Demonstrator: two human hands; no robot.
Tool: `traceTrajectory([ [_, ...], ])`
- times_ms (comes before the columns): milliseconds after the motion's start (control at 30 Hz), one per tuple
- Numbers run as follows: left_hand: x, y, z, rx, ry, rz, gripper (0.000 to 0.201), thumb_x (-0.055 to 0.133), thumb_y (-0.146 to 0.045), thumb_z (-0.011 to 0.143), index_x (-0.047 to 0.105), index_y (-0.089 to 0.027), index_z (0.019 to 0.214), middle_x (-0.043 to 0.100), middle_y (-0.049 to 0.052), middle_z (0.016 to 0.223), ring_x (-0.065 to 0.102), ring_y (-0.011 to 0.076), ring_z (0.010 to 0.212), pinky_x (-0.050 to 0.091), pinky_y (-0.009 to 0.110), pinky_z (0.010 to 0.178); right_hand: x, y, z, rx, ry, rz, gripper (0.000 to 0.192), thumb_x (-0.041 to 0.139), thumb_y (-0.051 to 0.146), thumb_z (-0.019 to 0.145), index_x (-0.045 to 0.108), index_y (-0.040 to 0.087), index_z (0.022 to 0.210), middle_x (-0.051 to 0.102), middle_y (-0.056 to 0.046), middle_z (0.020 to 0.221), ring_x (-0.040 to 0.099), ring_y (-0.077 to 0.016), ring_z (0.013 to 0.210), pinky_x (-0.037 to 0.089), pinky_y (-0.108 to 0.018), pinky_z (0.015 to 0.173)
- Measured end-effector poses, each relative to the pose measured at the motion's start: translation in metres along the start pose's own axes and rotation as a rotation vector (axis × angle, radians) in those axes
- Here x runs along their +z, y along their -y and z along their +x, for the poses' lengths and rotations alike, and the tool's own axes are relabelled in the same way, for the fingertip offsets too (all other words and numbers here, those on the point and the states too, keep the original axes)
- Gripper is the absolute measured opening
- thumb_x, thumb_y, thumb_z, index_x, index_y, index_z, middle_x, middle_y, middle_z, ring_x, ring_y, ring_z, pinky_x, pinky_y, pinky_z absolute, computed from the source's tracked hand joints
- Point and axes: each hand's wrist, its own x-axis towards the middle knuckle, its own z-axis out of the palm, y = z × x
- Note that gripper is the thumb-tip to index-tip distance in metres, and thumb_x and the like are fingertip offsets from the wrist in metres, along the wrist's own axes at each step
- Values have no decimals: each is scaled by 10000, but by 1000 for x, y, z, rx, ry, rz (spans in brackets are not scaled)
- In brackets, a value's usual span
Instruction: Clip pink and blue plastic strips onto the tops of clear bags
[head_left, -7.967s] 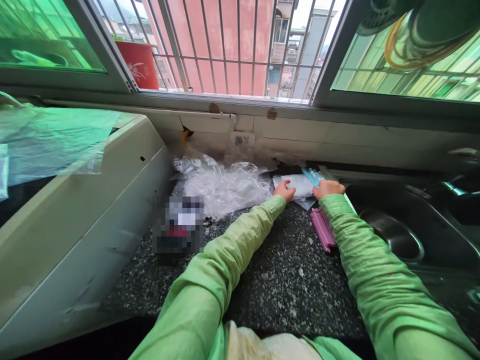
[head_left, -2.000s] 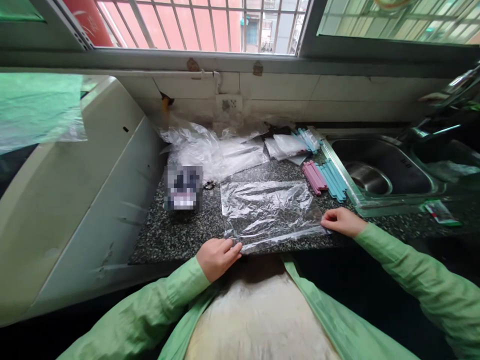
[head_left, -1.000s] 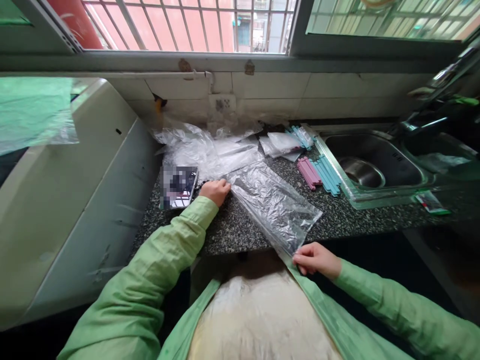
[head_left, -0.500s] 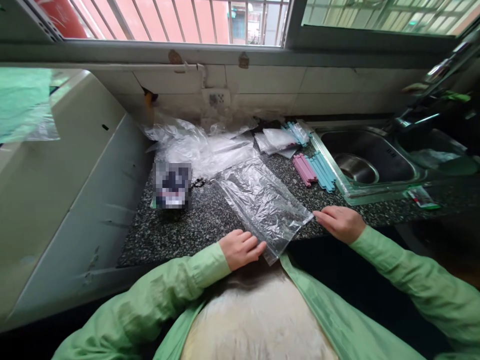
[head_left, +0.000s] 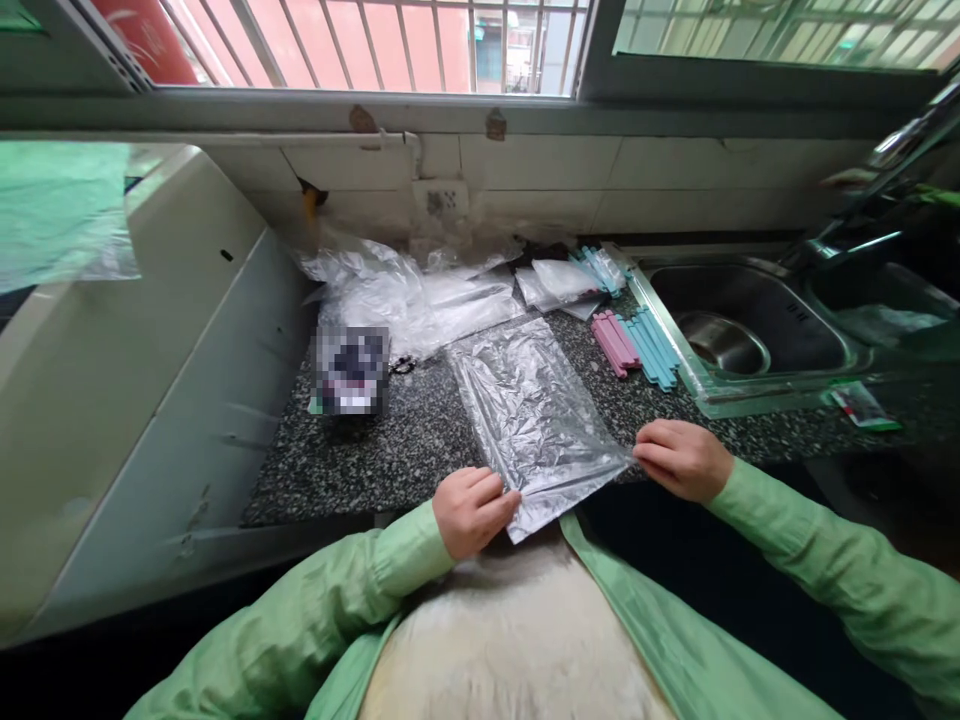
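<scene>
clear bag (head_left: 532, 405): spread between both hands' fingertips, reaching away from them over the speckled counter (head_left: 397, 450)
left hand (head_left: 474, 512): fingers pinching its near left edge
right hand (head_left: 682, 460): fingers closed on its near right corner
pink strips (head_left: 615, 344), blue strips (head_left: 649, 348): side by side, beyond the right fingers
loose plastic (head_left: 397, 300): heaped well beyond the left fingers

We hold the transparent plastic bag (head_left: 534, 402), left hand (head_left: 472, 512) at its seven o'clock, right hand (head_left: 684, 460) at its four.
</scene>
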Motion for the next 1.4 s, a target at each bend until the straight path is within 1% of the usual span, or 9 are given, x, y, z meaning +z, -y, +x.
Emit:
traceTrajectory([
  [200, -20, -5, -13, -105, -28, -104, 122, 493, -168, 784, 601, -146, 836, 490, 10, 564, 394, 107, 539, 302, 246, 492, -17, 13, 6, 99, 87, 277, 225, 402, 244, 834, 600, 204, 735, 565, -50, 745, 509, -126, 690, 401, -248, 628],
  [333, -30, 3, -12, -177, -49, -123, 136, 472, -181, 785, 601, -159, 822, 506, 20, 604, 431, 107, 563, 348, 239, 510, -29, 6, 27, 146, 52, 423, 208, 430, 287, 819, 595, 206, 722, 560, -61, 746, 525, -141, 700, 425, -260, 651],
  [500, -37, 20, -10, -167, 28, -232, 140, 408, -149, 785, 545, -163, 760, 603, 111, 907, 533, 175, 864, 444, 331, 751, -39, -2, 47, 99, 34, 526, 165, 458, 270, 800, 588, 211, 717, 562, -65, 759, 530, -151, 720, 436, -274, 670],
  [600, -36, 28, -14, -228, 131, -405, 176, 338, -162, 818, 509, -162, 777, 608, 132, 1018, 545, 177, 955, 428, 362, 855, -30, -9, 47, 97, 41, 536, 165, 457, 285, 798, 593, 211, 741, 573, -70, 786, 543, -160, 751, 449, -282, 693],
  [800, -32, 33, -22, -407, 164, -549, 284, 309, -247, 866, 562, -135, 930, 644, 100, 873, 585, 155, 803, 458, 290, 736, 22, -28, 45, 40, 69, 199, 295, 390, 181, 786, 592, 192, 1000, 588, -80, 868, 530, -168, 785, 454, -305, 698],
  [933, -37, 35, -17, -638, 102, -749, 372, 323, -391, 864, 579, -122, 854, 634, 80, 762, 582, 149, 690, 456, 267, 643, 43, -26, 53, -58, 85, 179, 392, 406, 150, 737, 552, 180, 1100, 564, -93, 929, 511, -176, 824, 444, -331, 732],
  [1233, -30, 47, -3, -1147, -105, -1329, 383, 557, -512, 697, 444, -146, 683, 655, 45, 645, 598, 155, 493, 475, 289, 493, 48, -24, 61, -81, 92, 426, 462, 542, 421, 717, 543, 175, 1108, 545, -107, 942, 501, -201, 855, 415, -345, 739],
  [1333, -25, 58, 4, -1313, -116, -1404, 391, 594, -499, 651, 416, -152, 684, 638, 36, 570, 586, 176, 424, 465, 309, 450, 51, -20, 61, -68, 62, 505, 493, 564, 521, 694, 582, 171, 1040, 557, -111, 951, 496, -210, 868, 414, -357, 758],
  [1400, -21, 65, 8, -1405, -101, -1388, 385, 592, -490, 643, 396, -162, 687, 628, 22, 541, 574, 181, 392, 451, 306, 422, 53, -16, 64, -55, 23, 526, 414, 563, 504, 711, 618, 180, 961, 567, -102, 922, 499, -202, 847, 416, -357, 752],
])
